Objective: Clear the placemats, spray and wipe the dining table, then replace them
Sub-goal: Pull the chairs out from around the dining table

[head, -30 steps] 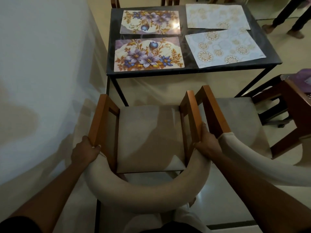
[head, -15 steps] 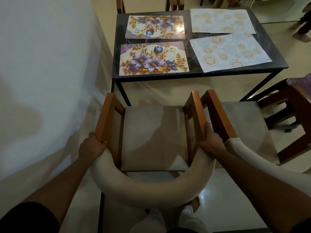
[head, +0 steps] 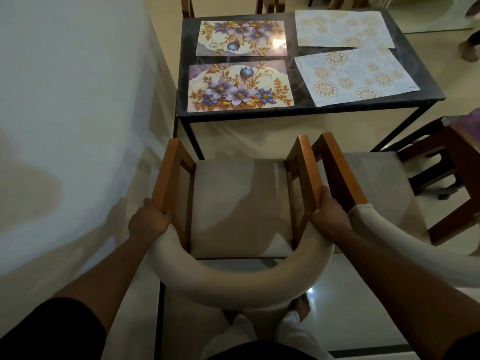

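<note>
A dark dining table (head: 181,74) stands ahead with several placemats on it. Two floral mats lie on its left half, the near one (head: 240,87) and the far one (head: 242,38). Two pale patterned mats lie on the right, near (head: 355,76) and far (head: 342,28). In front of me is a wooden chair (head: 241,203) with a beige seat and curved padded back. My left hand (head: 149,220) grips its left armrest end. My right hand (head: 327,214) grips the right armrest end.
A second matching chair (head: 384,183) stands touching the first on the right. A dark wooden stool or chair (head: 457,162) is further right. A white wall (head: 65,113) runs along the left. More chair backs (head: 270,3) show behind the table. A person's foot (head: 468,48) is at the far right.
The chair and my view have moved closer to the table. Both hands keep their grip on the armrests.
</note>
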{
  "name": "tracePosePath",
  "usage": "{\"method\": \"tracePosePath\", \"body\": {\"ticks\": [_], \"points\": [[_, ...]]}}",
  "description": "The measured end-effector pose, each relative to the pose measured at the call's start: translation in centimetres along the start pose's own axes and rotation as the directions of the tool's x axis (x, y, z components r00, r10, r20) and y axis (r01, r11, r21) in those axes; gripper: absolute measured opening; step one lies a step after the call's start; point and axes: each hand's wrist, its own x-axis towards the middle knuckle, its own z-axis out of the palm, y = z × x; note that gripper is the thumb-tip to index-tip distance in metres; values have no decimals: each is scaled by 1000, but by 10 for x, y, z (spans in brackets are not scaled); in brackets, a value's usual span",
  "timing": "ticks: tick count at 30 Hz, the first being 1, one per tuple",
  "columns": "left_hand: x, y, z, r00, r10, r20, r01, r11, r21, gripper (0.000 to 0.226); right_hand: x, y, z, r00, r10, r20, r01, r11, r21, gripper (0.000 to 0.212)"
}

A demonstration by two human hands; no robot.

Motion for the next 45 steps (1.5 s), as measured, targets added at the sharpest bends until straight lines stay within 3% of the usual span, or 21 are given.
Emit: {"method": "tracePosePath", "body": {"ticks": [14,18,22,29,32,36,38,41,45], "points": [[-1,-3,1,999,34,37,-30,995,-94,57,-24,-3,4,997,81,-12,-79,994,80,85],[-7,-2,3,993,102,51,-103,995,7,85,-37,-7,4,996,83,-26,-80,993,82,83],[-22,2,3,969,242,47,-246,957,155,96,-50,-8,4,999,40,-32,-38,998,55,83],[-49,22,1,918,389,78,-396,888,234,79,-71,-9,4,999,38,-12,-37,997,68,88],[-65,46,8,875,466,128,-483,858,176,71,-75,-8,2,998,64,0,-64,991,114,88],[-93,82,25,813,554,179,-548,832,-86,74,-79,-11,-6,1000,16,-7,-15,991,134,80],[-110,115,30,776,603,184,-577,798,-177,65,-79,-5,-19,999,-9,-34,14,989,150,76],[-125,156,32,736,661,148,-629,748,-212,52,-82,-3,-41,995,-51,-82,65,983,173,70],[-147,211,34,684,715,141,-688,698,-199,52,-86,13,-74,984,-102,-149,130,972,196,60]]}}
